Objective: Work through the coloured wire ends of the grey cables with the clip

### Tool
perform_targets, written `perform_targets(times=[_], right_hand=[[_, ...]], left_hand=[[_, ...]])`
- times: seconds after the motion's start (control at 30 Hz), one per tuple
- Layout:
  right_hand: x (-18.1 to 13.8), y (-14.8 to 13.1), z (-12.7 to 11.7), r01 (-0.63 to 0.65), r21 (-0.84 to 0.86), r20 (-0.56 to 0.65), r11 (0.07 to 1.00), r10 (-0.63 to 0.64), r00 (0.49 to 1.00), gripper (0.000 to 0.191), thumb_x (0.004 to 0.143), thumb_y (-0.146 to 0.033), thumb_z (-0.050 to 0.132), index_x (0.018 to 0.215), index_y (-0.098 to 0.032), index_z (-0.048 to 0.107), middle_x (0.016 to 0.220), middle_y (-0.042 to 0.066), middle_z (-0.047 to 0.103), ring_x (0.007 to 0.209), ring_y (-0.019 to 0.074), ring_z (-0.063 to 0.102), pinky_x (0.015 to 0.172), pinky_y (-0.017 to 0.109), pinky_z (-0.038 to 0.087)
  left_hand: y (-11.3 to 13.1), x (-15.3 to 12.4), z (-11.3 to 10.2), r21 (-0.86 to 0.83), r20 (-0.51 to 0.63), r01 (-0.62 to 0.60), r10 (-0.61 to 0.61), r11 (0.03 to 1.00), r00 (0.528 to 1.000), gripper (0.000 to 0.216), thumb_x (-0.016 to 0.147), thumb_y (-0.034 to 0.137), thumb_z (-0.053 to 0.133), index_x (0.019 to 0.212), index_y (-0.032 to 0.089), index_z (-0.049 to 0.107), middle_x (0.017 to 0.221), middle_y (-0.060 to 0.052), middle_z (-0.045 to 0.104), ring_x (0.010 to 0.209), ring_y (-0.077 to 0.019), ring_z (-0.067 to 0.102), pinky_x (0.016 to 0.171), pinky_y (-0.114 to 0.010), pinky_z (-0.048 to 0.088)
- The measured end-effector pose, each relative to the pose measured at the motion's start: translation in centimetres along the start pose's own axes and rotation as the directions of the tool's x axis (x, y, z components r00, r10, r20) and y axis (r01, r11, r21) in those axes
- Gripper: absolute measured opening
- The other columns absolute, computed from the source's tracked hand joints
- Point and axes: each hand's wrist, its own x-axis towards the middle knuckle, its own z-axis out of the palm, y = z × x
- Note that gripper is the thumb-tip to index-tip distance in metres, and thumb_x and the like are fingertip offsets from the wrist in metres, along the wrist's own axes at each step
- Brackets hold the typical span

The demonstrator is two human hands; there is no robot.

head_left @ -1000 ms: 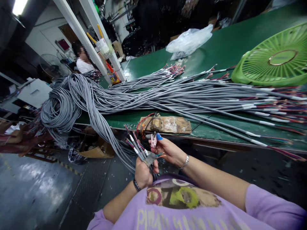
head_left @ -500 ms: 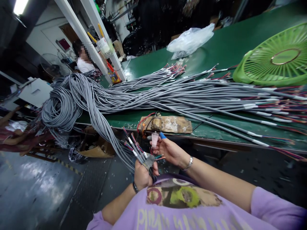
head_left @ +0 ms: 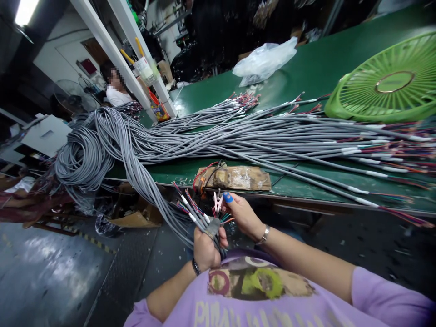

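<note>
My left hand (head_left: 206,250) is closed around a bunch of grey cables (head_left: 170,220), whose stripped ends fan out above the fist in thin coloured wires. A grey wrapping (head_left: 213,226) covers what looks like the thumb lying across them. Just right of these ends, my right hand (head_left: 242,215) pinches a pale pink clip (head_left: 218,202), with blue tape on one fingertip. The clip sits close to the coloured wires; whether it touches them I cannot tell. Behind it, at the table's edge, lies a wooden board (head_left: 238,177) with a small block and red and black leads.
Many long grey cables (head_left: 190,143) with white-banded ends cover the green table (head_left: 200,97). A green fan (head_left: 384,81) stands at the right, a clear plastic bag (head_left: 265,61) at the back. White posts (head_left: 136,59) rise at the left; a person (head_left: 116,88) is beyond them.
My right hand has turned slightly, and the pink clip now shows its two legs instead of a flat side. The left hand still grips the cables. The view has shifted a little.
</note>
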Motion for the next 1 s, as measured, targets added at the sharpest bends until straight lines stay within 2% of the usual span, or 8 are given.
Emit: perform_targets(times=[0.13, 0.27, 0.37, 0.47, 0.6, 0.67, 0.83, 1.0], right_hand=[[0.3, 0.0, 0.6, -0.224, 0.243, 0.131, 0.944, 0.196, 0.972, 0.041, 0.067, -0.057, 0.069, 0.071, -0.016, 0.065, 0.064, 0.002, 0.061, 0.057, 0.0120, 0.050, 0.056, 0.026, 0.040], [0.5, 0.0, 0.9, -0.259, 0.365, 0.117, 0.894, 0.232, 0.966, 0.033, 0.064, -0.046, 0.077, 0.074, -0.015, 0.067, 0.064, 0.001, 0.062, 0.056, 0.0112, 0.051, 0.058, 0.025, 0.042], [0.6, 0.1, 0.9, -0.261, 0.377, 0.104, 0.889, 0.239, 0.965, 0.030, 0.065, -0.044, 0.077, 0.073, -0.016, 0.067, 0.065, 0.001, 0.063, 0.057, 0.0115, 0.053, 0.058, 0.025, 0.043], [0.4, 0.2, 0.7, -0.283, 0.379, 0.126, 0.881, 0.254, 0.959, 0.031, 0.072, -0.047, 0.070, 0.074, -0.017, 0.066, 0.068, 0.003, 0.064, 0.059, 0.0124, 0.055, 0.059, 0.025, 0.045], [0.0, -0.1, 0.4, -0.358, 0.363, 0.219, 0.860, 0.294, 0.930, 0.037, 0.079, -0.053, 0.059, 0.085, -0.018, 0.066, 0.077, 0.005, 0.066, 0.062, 0.0129, 0.057, 0.059, 0.025, 0.045], [-0.2, -0.3, 0.2, -0.383, 0.347, 0.253, 0.856, 0.308, 0.917, 0.036, 0.079, -0.052, 0.059, 0.085, -0.017, 0.066, 0.079, 0.005, 0.066, 0.062, 0.0126, 0.057, 0.060, 0.025, 0.046], [-0.5, -0.3, -0.1, -0.281, 0.314, 0.212, 0.907, 0.222, 0.952, 0.025, 0.075, -0.039, 0.069, 0.085, -0.017, 0.067, 0.074, 0.003, 0.065, 0.062, 0.0113, 0.054, 0.057, 0.023, 0.043], [-0.3, -0.1, -0.1, -0.278, 0.318, 0.182, 0.906, 0.230, 0.956, 0.031, 0.072, -0.046, 0.071, 0.080, -0.016, 0.067, 0.070, 0.002, 0.064, 0.062, 0.0118, 0.054, 0.057, 0.024, 0.041]], left_hand=[[0.0, 0.1, 0.0, 0.001, -0.013, 0.010, -0.010, 1.000, 1.000, 0.034, 0.060, 0.043, 0.074, 0.064, 0.015, 0.054, 0.045, 0.003, 0.056, 0.032, -0.0062, 0.045, 0.033, -0.017, 0.031], [-0.1, 0.3, 0.0, 0.004, -0.030, 0.039, -0.039, 0.999, 0.999, 0.037, 0.057, 0.045, 0.075, 0.065, 0.015, 0.054, 0.045, 0.003, 0.056, 0.033, -0.0063, 0.044, 0.034, -0.017, 0.031], [-0.2, 0.3, 0.1, 0.018, -0.036, 0.061, -0.061, 0.998, 0.998, 0.039, 0.055, 0.045, 0.075, 0.063, 0.015, 0.052, 0.044, 0.003, 0.054, 0.032, -0.0059, 0.043, 0.034, -0.018, 0.031], [-0.2, 0.1, 0.0, 0.024, -0.036, 0.046, -0.045, 0.999, 0.998, 0.040, 0.055, 0.047, 0.074, 0.063, 0.015, 0.052, 0.044, 0.003, 0.054, 0.032, -0.0060, 0.043, 0.034, -0.018, 0.031], [-0.1, -0.4, -0.3, 0.026, -0.029, 0.006, -0.005, 1.000, 1.000, 0.038, 0.056, 0.047, 0.074, 0.063, 0.016, 0.052, 0.044, 0.003, 0.055, 0.032, -0.0070, 0.044, 0.033, -0.018, 0.032], [-0.1, -0.8, -0.4, 0.030, -0.032, -0.019, 0.020, 0.999, 0.999, 0.037, 0.057, 0.045, 0.074, 0.063, 0.016, 0.052, 0.043, 0.003, 0.054, 0.031, -0.0072, 0.044, 0.033, -0.018, 0.031], [-0.1, -0.9, -0.4, 0.023, -0.034, -0.099, 0.100, 0.995, 0.994, 0.030, 0.061, 0.040, 0.072, 0.060, 0.015, 0.054, 0.045, 0.002, 0.056, 0.033, -0.0066, 0.045, 0.034, -0.017, 0.032], [-0.2, -0.3, -0.2, 0.022, -0.044, -0.107, 0.108, 0.994, 0.993, 0.029, 0.061, 0.041, 0.070, 0.062, 0.015, 0.056, 0.047, 0.002, 0.057, 0.035, -0.0070, 0.046, 0.036, -0.018, 0.033]])
